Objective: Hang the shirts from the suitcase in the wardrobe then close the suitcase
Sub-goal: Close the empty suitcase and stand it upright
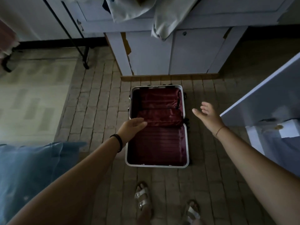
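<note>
Looking straight down in a dim room. At the bottom centre of the frame are the person's feet in pale sandals (142, 198), standing on a tiled floor (100, 98). Both bare arms reach forward from the lower corners. The left hand (133, 127), with a dark band (117, 142) round the wrist, is flat with straight fingers and grips nothing. It lies over the left rim of the suitcase, about where the two halves join; whether it touches cannot be told. The right hand (207, 114) is spread and empty, in the air just right of the case and apart from it. The suitcase (187, 143) lies fully open on the floor in the centre of the frame, one half nearer the feet and one farther. Its dark red lining (159, 140) shows and no shirts are seen inside, so the hanging step looks done. The hands on either side suggest they are placed to lift one half over and close it. Blue bedding (32, 168) fills the lower left. A pale panel (259, 103) juts in at the right edge, possibly an open wardrobe door. Beyond the case, at the top centre, stands the pale wardrobe (194, 54), with light cloth (164, 18), probably the hung shirts, drooping in front of it. A dark metal stand (81, 39) leans at upper left.
</note>
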